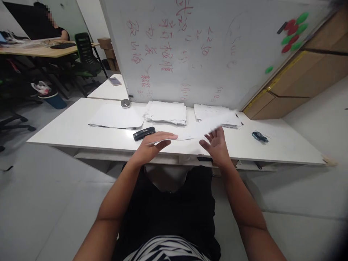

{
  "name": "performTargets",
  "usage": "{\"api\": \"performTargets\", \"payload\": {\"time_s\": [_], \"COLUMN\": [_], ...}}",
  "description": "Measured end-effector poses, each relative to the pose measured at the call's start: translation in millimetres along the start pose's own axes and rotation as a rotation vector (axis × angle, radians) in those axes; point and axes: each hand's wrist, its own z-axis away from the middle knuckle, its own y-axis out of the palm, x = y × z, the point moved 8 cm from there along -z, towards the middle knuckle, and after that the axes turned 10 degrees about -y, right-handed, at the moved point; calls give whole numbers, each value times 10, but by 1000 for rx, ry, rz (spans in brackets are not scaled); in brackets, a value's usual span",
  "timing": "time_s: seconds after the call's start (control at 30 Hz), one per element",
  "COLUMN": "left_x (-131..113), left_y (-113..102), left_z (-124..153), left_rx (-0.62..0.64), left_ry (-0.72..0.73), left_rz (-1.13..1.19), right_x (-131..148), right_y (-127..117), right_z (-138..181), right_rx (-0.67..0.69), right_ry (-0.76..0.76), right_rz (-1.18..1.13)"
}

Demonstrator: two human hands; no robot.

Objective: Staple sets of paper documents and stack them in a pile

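Observation:
A white sheet of paper [199, 129] is held low over the near part of the desk, its right end raised and blurred. My left hand [150, 145] grips its left end, with the fingers on top and the thumb below. At the right end is my right hand [218, 148], palm turned inward. Its thumb stands apart from the bent fingers, whose tips are at the paper's lower edge; whether they touch it I cannot tell. Just behind my left hand lies a black stapler [144, 133].
Along the whiteboard [174, 47] lie a flat paper pile [116, 116], a middle paper stack [166, 111] and a right paper stack [202, 113]. A computer mouse [125, 103] is at the back left. A dark blue object [259, 137] sits at right. Cardboard boxes [304, 76] flank the board.

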Motion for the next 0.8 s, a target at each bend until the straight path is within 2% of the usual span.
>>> {"api": "performTargets", "payload": {"time_s": [0.07,0.2,0.3,0.4,0.53,0.7,0.8], "left_x": [28,407,621,738,865,1224,1280], "left_y": [-63,-132,-123,-89,1,118,159], "left_z": [-119,-195,-182,-194,-234,-154,-84], "left_rx": [-47,-156,-177,-180,-197,-259,-248], "left_ry": [5,-144,-197,-217,-166,-273,-271], "left_rz": [-3,62,91,141,161,155,116], "right_x": [-93,-305,-397,-394,-356,-526,-580], "right_y": [32,138,327,448,497,626,632], "right_z": [-86,-11,101,169,149,206,271], "right_rx": [-26,-170,-124,-95,-178,-174,-228], "right_ry": [41,142,252,342,327,397,386], "right_rz": [40,-39,-154,-167,-140,-165,-173]}}
